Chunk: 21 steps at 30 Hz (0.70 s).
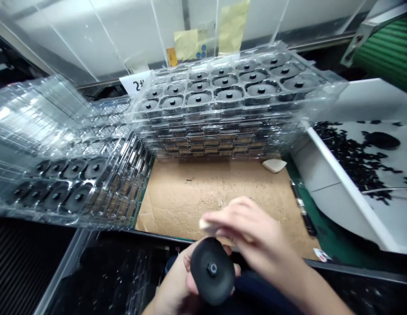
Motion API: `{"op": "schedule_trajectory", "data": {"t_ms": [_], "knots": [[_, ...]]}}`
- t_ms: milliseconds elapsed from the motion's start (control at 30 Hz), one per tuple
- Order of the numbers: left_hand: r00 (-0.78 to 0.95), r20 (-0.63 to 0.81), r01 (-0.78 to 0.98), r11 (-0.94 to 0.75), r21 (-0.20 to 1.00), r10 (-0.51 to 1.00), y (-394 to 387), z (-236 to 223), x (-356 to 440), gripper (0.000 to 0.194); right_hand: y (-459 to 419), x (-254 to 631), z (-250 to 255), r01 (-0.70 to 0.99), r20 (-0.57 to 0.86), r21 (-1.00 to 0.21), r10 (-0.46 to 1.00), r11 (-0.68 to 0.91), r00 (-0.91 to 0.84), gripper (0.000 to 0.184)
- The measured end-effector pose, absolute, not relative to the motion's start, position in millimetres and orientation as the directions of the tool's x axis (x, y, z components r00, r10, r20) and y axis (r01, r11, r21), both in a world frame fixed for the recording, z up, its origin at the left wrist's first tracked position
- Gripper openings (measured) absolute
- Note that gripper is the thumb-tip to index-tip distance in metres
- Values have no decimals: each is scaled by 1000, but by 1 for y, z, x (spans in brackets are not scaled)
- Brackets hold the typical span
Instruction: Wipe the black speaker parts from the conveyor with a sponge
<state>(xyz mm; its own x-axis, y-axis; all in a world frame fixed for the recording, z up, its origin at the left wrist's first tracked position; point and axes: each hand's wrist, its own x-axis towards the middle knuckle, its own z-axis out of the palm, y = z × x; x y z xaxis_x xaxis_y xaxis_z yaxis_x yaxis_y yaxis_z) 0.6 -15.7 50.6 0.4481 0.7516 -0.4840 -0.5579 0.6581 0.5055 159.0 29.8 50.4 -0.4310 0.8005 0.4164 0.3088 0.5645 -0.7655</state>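
A black oval disc-like part (210,286) with a small raised stub at its middle is gripped by its edges in my left hand (186,280), close to my body. Just above it my right hand (252,232), slightly blurred, pinches a small off-white pad (207,225). The pad is near the disc's upper edge; whether the two touch I cannot tell. Beneath and beyond my hands lies a worn cardboard sheet (190,192). Another off-white wedge-shaped pad (274,165) rests at its far right corner.
Stacked clear plastic trays (219,113) holding similar black parts stand at the back. More clear trays (121,188) are stacked at left. On the right, a white bin (337,166) contains many small black pieces. A black pen (303,210) lies beside the cardboard.
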Motion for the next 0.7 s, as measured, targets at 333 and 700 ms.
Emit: {"op": "schedule_trajectory", "data": {"t_ms": [333,700], "knots": [[434,-506,-654,647,393,746,-17,48,-3,60,2,193,-74,639,-76,-769,988,27,-134,28],[382,-514,-677,611,411,768,-17,44,4,57,8,198,-32,682,47,-727,997,81,-69,27]]}}
